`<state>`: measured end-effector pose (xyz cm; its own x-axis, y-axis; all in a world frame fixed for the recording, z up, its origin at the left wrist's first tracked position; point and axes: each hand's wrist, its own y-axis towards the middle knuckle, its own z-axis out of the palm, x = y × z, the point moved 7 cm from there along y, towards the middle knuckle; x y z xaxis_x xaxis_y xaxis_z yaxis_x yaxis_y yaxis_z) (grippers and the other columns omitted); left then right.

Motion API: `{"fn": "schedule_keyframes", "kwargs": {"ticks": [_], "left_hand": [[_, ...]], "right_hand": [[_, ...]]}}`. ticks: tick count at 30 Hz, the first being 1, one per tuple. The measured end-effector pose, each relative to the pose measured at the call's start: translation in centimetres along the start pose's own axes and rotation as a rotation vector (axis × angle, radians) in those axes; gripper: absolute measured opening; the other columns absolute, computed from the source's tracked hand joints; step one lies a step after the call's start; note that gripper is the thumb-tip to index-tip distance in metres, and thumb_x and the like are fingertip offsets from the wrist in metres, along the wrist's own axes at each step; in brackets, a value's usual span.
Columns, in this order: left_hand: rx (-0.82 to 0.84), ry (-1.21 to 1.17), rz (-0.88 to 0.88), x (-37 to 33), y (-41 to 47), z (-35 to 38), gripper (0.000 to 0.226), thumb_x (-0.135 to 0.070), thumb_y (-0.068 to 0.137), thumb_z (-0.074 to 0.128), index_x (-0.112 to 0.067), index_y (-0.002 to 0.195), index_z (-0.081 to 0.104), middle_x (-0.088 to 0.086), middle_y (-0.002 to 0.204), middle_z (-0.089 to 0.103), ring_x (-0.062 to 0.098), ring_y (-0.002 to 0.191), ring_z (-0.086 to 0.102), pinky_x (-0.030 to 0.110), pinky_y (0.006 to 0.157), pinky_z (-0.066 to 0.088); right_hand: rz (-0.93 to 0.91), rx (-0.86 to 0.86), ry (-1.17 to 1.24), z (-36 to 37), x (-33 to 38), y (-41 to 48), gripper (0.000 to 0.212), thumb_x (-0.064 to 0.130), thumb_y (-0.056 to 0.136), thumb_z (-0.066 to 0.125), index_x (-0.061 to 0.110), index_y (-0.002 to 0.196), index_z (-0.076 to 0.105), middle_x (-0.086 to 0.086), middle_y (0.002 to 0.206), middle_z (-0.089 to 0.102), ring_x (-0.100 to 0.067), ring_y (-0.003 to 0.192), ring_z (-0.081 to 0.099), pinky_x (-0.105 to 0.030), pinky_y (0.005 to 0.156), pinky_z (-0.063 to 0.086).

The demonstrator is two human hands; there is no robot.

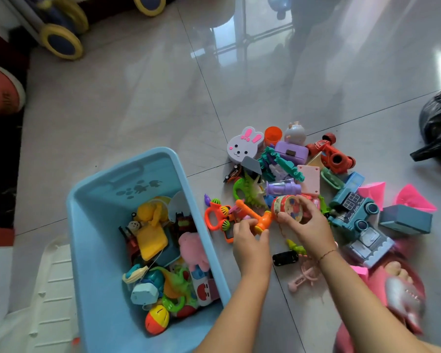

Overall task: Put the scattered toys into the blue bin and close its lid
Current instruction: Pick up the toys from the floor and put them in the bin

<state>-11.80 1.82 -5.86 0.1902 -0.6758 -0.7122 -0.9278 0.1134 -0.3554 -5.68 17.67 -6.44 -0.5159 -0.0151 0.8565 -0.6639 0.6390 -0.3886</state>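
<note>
Both forearms are bare, with no sleeves in view. A thin cord bracelet (327,253) circles the wrist of the right hand (307,225). The left hand (250,240) wears nothing. A bare foot (397,270) sits in a pink slipper (405,301).

Floor (127,103) was glossy pale tile with dark grout lines, window glare (239,34) reflecting near its far edge. Black trash bag (438,123) sat at the right edge.
</note>
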Motion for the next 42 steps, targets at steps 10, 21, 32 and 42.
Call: {"fn": "schedule_keyframes", "kwargs": {"ticks": [10, 21, 32, 42], "left_hand": [[-0.581, -0.274, 0.225, -3.1, -3.9, -17.1, 0.026, -0.011, 0.077, 0.075, -0.017, 0.098, 0.061, 0.000, 0.098, 0.057, 0.000, 0.087, 0.056, 0.001, 0.076, 0.038], [-0.856, -0.233, -0.280, 9.5, -1.8, -26.6, 0.036, -0.020, 0.085, 0.065, -0.006, 0.118, 0.060, 0.019, 0.124, 0.056, 0.030, 0.113, 0.057, 0.036, 0.094, 0.043], [-0.261, -0.014, 0.461, -5.4, -5.1, -7.8, 0.025, -0.020, 0.083, 0.070, -0.013, 0.107, 0.064, 0.001, 0.114, 0.055, 0.010, 0.109, 0.050, 0.009, 0.099, 0.031], [0.441, 0.631, 0.097, 4.9, -4.2, 8.6, 0.057, -0.034, 0.088, 0.059, -0.022, 0.139, 0.036, 0.002, 0.145, 0.036, 0.023, 0.134, 0.032, 0.034, 0.110, 0.023]], "right_hand": [[-0.183, 0.107, 0.313, 4.8, 14.7, -6.5, 0.051, 0.037, 0.073, 0.076, 0.026, 0.116, 0.052, 0.013, 0.106, 0.063, 0.011, 0.091, 0.060, -0.010, 0.077, 0.049], [-0.169, 0.322, 0.201, 17.0, 15.6, -13.0, 0.044, 0.039, 0.084, 0.062, 0.025, 0.122, 0.047, 0.007, 0.120, 0.050, -0.004, 0.106, 0.052, -0.025, 0.095, 0.047], [0.064, -0.095, -0.422, 0.3, -3.9, -3.5, 0.045, 0.019, 0.079, 0.069, 0.013, 0.121, 0.055, -0.010, 0.127, 0.049, -0.028, 0.118, 0.046, -0.034, 0.101, 0.034], [0.157, 0.032, -0.712, -1.7, -12.4, -2.5, 0.070, 0.024, 0.075, 0.074, 0.020, 0.138, 0.043, -0.015, 0.145, 0.034, -0.039, 0.126, 0.037, -0.044, 0.105, 0.034]]}}
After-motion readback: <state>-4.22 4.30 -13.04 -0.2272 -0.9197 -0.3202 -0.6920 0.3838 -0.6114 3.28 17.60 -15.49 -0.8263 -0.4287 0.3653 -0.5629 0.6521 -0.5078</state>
